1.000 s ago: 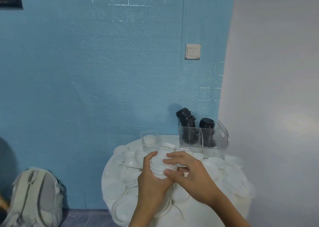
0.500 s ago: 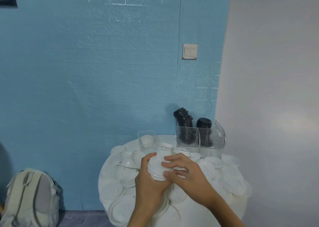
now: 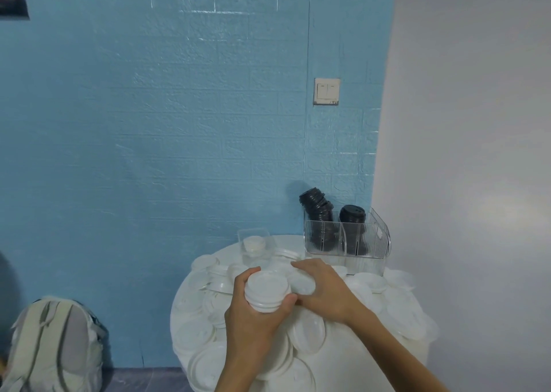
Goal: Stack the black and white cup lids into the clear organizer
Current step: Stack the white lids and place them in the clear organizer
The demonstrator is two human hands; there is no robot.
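Note:
My left hand [image 3: 253, 323] grips a short stack of white lids [image 3: 267, 291] from below, thumb on its left side. My right hand [image 3: 323, 291] lies just right of the stack, fingers curled over a loose white lid [image 3: 302, 282] on the pile. Many white lids [image 3: 301, 335] cover the round white table [image 3: 343, 370]. The clear organizer [image 3: 347, 239] stands at the table's back right with two stacks of black lids [image 3: 317, 209] in it, the left one leaning.
A small clear container [image 3: 255, 244] with white lids inside sits at the back of the table. A grey backpack [image 3: 52, 344] rests on the floor at the left. The blue wall is close behind and a grey wall [image 3: 477, 183] bounds the right.
My right hand has come off the top of the held stack and moved right onto a loose lid on the pile. The stack in my left hand stays in place.

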